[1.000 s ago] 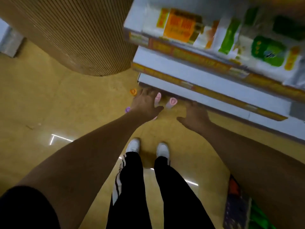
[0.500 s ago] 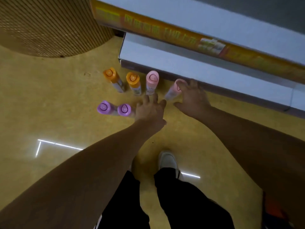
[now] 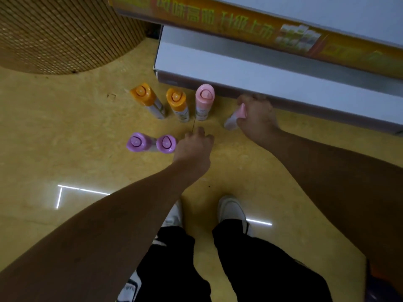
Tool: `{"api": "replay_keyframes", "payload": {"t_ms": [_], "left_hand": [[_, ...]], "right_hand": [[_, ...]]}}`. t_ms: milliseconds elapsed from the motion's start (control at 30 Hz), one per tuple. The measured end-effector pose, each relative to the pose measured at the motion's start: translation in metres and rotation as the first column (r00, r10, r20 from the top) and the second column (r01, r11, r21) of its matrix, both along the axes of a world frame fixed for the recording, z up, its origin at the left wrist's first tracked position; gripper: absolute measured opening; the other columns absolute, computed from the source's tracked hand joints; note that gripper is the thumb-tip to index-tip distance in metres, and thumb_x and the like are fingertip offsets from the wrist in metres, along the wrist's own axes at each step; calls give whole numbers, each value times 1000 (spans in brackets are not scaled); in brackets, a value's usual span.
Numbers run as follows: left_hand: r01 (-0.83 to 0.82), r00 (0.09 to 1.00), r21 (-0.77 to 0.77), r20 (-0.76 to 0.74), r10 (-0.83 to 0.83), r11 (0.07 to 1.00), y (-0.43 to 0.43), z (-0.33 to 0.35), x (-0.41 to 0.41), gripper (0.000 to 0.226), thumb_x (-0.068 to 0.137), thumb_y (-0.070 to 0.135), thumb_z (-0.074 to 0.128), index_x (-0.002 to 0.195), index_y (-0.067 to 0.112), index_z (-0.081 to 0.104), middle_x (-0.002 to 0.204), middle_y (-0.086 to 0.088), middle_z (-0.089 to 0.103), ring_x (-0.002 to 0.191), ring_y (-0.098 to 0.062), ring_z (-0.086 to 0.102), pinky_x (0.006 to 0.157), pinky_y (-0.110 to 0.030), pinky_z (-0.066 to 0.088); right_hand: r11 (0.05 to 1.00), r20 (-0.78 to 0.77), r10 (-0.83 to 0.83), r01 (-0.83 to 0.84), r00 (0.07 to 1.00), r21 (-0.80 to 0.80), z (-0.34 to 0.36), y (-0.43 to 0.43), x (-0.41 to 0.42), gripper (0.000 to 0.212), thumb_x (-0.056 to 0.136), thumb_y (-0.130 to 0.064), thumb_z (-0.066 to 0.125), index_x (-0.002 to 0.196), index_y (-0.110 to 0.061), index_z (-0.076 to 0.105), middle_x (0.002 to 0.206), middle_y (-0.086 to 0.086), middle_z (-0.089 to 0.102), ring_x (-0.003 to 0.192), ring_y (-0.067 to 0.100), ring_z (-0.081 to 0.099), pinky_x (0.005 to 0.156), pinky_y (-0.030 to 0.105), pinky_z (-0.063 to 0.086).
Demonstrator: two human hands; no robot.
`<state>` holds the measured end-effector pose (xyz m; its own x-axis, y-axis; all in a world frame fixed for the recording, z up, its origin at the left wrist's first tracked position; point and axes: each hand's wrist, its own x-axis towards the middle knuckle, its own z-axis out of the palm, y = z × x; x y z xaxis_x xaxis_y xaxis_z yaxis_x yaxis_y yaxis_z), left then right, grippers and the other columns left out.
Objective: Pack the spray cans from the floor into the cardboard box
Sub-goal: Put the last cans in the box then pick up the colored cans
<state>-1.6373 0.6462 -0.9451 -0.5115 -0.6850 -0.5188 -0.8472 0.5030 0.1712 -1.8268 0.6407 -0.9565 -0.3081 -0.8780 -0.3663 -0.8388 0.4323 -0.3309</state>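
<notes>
Several spray cans stand on the yellow floor in front of a shelf. Two have orange caps, one has a pink cap, and two have purple caps. My right hand is closed around another pink-capped can, which leans to the left. My left hand hovers just right of the nearer purple can, fingers curled and holding nothing. No cardboard box is in view.
A white shelf base with an orange price strip above runs along the back right. A ribbed round column fills the top left. My shoes and dark trousers are below.
The view has tilted down onto the cans. My right hand has closed around the rightmost pink can and tipped it. My left hand has moved toward the purple cans.
</notes>
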Motion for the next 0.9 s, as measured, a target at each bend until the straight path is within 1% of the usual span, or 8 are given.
{"api": "replay_keyframes", "payload": {"t_ms": [167, 267, 400, 500, 600, 733, 833, 900], "left_hand": [[58, 998, -11, -12, -58, 998, 3, 88, 8, 34, 83, 5, 62, 116, 13, 62, 115, -12, 52, 101, -35, 57, 67, -38, 47], [118, 993, -29, -27, -119, 993, 9, 165, 9, 32, 84, 9, 64, 116, 13, 62, 117, -14, 54, 100, -36, 61, 69, -38, 49], [204, 971, -79, -113, -212, 976, 21, 261, 12, 30, 82, 8, 65, 111, 10, 64, 114, -15, 57, 98, -37, 62, 63, -35, 40], [207, 968, -92, -122, -217, 974, 36, 334, 2, 27, 83, 7, 63, 110, 12, 63, 118, -13, 54, 99, -34, 62, 67, -34, 40], [191, 970, -79, -137, -200, 978, 56, 406, -12, 37, 82, 12, 70, 118, 16, 63, 120, -13, 51, 104, -37, 61, 80, -40, 48], [228, 938, -185, -219, -267, 956, 96, 506, -33, 42, 82, 5, 67, 123, 12, 57, 123, -16, 47, 103, -41, 60, 77, -44, 51], [262, 885, -290, -308, -349, 920, 128, 583, -54, 36, 80, 5, 66, 114, 13, 56, 116, -16, 50, 98, -40, 60, 76, -44, 53], [279, 837, -357, -365, -408, 891, 150, 634, -73, 34, 80, 9, 67, 111, 15, 56, 110, -13, 51, 92, -38, 60, 71, -43, 53]], "right_hand": [[996, 51, -65, 68, 997, -61, 82, 32, 11, 29, 93, -20, 57, 122, -19, 62, 120, 15, 60, 107, 31, 60, 83, 32, 48], [986, 44, -166, 167, 985, -26, 158, 54, 15, 35, 88, -16, 61, 122, -20, 64, 122, 14, 63, 112, 30, 61, 89, 30, 47], [969, 56, -243, 245, 968, -21, 253, 92, 18, 42, 81, -9, 68, 123, -14, 66, 119, 14, 67, 117, 32, 58, 94, 32, 45], [959, 61, -279, 282, 958, -40, 325, 120, 17, 35, 83, -11, 65, 118, -15, 65, 110, 16, 67, 106, 34, 61, 83, 35, 50], [959, 56, -280, 282, 958, -33, 402, 150, 11, 41, 77, -11, 71, 117, -19, 64, 108, 15, 63, 100, 33, 62, 74, 29, 47], [949, 35, -296, 298, 955, -99, 501, 208, -6, 48, 74, -12, 77, 119, -20, 63, 113, 11, 67, 105, 29, 63, 77, 29, 47], [942, -3, -302, 298, 953, -156, 581, 258, -22, 52, 74, -16, 80, 123, -20, 62, 117, 9, 67, 104, 26, 64, 79, 31, 54], [939, -54, -299, 283, 953, -196, 636, 291, -35, 53, 76, -17, 79, 126, -18, 62, 117, 8, 67, 106, 27, 63, 82, 31, 52]]}}
